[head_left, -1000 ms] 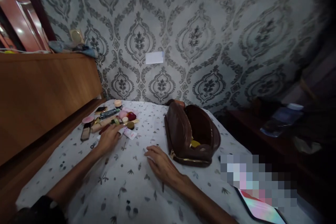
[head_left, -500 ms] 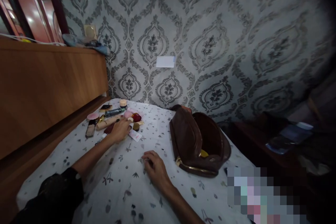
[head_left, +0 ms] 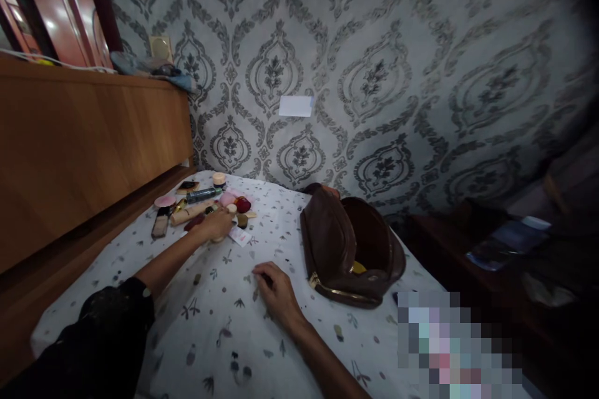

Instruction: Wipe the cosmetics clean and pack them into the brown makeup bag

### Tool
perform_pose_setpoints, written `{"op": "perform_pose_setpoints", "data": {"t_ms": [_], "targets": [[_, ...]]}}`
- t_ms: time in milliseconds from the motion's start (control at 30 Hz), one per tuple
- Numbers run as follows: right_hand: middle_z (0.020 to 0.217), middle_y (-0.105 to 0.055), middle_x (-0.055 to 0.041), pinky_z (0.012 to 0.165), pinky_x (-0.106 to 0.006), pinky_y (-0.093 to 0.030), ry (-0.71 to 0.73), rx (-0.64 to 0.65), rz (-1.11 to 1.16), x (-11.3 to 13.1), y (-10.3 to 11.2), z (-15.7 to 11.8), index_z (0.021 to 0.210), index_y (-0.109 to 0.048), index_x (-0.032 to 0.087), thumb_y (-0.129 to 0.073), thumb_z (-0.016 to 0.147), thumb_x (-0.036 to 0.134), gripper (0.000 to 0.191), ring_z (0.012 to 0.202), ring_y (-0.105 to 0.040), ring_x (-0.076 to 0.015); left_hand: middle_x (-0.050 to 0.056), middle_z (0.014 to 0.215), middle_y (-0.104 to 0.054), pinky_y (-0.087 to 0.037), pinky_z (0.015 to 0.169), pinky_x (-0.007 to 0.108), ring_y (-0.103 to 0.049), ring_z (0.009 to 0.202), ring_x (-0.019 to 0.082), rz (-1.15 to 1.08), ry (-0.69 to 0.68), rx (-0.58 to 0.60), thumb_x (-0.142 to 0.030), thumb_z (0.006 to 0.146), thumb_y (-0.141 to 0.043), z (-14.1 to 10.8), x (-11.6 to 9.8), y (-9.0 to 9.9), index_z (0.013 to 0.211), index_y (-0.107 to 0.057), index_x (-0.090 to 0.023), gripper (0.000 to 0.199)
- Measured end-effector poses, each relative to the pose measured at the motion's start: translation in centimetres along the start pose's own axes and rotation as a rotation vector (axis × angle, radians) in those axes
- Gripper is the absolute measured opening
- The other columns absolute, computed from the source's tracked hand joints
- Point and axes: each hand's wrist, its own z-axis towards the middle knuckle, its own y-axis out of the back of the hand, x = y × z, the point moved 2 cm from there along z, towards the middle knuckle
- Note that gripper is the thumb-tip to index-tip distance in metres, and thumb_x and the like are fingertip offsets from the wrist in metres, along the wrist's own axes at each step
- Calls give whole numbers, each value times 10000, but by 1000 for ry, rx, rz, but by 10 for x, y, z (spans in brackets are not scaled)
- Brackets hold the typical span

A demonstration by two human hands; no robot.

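Observation:
My left hand [head_left: 219, 225] reaches into a spread of cosmetics at the far left of the bed. Its fingers are bent down and closed among them; whatever they grip is hidden. Beside them lie a white tube [head_left: 240, 235], a dark red rounded item [head_left: 242, 204] and a pink puff [head_left: 227, 199]. A beige tube [head_left: 187, 214], a clear bottle with dark contents [head_left: 201, 194] and a compact-like case [head_left: 160, 224] lie to the left. My right hand [head_left: 277, 294] rests on the sheet, loosely curled, thumb apart, holding nothing. Right of it stands a brown bag [head_left: 327, 237], unzipped, with something yellow [head_left: 358, 267] inside.
A patterned sheet [head_left: 219, 299] covers the surface under everything. A wooden cabinet [head_left: 93, 149] borders the left side, and a papered wall [head_left: 262, 75] rises behind. On the right, a plastic bottle [head_left: 510, 242] lies on dark furniture. A blurred-out patch covers the lower right.
My left hand has shifted slightly among the cosmetics, and its fingers sit lower there. The right hand has barely moved. The whole view has tilted a little.

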Motion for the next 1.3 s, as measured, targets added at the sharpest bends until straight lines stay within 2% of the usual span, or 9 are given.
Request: {"op": "perform_pose_setpoints", "data": {"t_ms": [133,300,400,533,700,833,967,1067,1300], "targets": [[896,-672,-53,797,-303,-493,-11,1,-14,2,-1,0,871,-665,199,-507,813,125,184,864,-627,-192,182,1389,-499,-406,1020,427,-461,1283,302,30,-79,18,-174,873,-456,-14,-4,-7,1253,-532,-124,390],[885,-678,-39,808,-275,-485,-40,-15,-55,2,-4,-2,856,-676,194,-522,747,40,244,850,-625,-168,200,1336,-542,-454,968,462,-492,1256,326,92,-128,30,-64,756,-490,-16,-12,-10,1217,-557,-118,469],[892,-685,-47,826,-272,-479,-35,-32,-80,1,-5,-3,867,-686,181,-541,745,43,233,865,-629,-168,202,1312,-567,-479,924,468,-545,1206,311,124,-161,-6,15,768,-363,-15,-17,-11,1216,-561,-118,508],[877,-689,-39,824,-280,-483,-62,-50,-58,2,-4,-3,861,-698,183,-547,756,59,222,852,-632,-168,124,1304,-601,-462,955,444,-533,1233,290,74,-214,-105,-38,738,-460,-16,-16,-13,1201,-576,-207,507],[1059,-659,-91,806,-326,-522,-127,-149,128,-7,-3,-2,1159,-618,169,-557,798,137,368,916,-637,-192,111,1305,-606,-463,953,417,-565,1186,295,-225,-254,-256,-270,813,-482,-25,-25,-13,1248,-552,-199,447],[1273,-563,-129,808,-378,-553,-174,-171,396,-16,-6,-1,1373,-443,213,-582,848,271,547,1037,-618,-226,80,959,-723,-532,764,365,-665,873,281,-672,-159,-194,-503,773,-520,-36,-52,-20,1048,-637,-157,457],[1217,-595,-87,813,-400,-564,-144,-119,644,-14,-8,0,1428,-355,283,-601,859,432,637,972,-638,-213,38,825,-703,-525,725,325,-644,795,237,-1041,-173,-194,-526,791,-547,-52,-81,-26,886,-655,-166,387],[1229,-595,-88,865,-399,-539,-174,-206,728,-15,-5,2,1440,-302,289,-657,816,416,729,1005,-628,-212,52,898,-703,-506,816,342,-631,857,233,-1121,-166,-225,-516,783,-590,-59,-92,-32,955,-661,-154,407],[1006,-640,-49,687,-326,-550,-330,-253,762,-28,-11,8,1426,-302,250,-698,740,299,793,780,-636,-175,91,1110,-684,-455,958,383,-610,1020,234,-1162,-110,-278,-496,905,-445,-64,-85,-51,1123,-634,-148,451]]}}
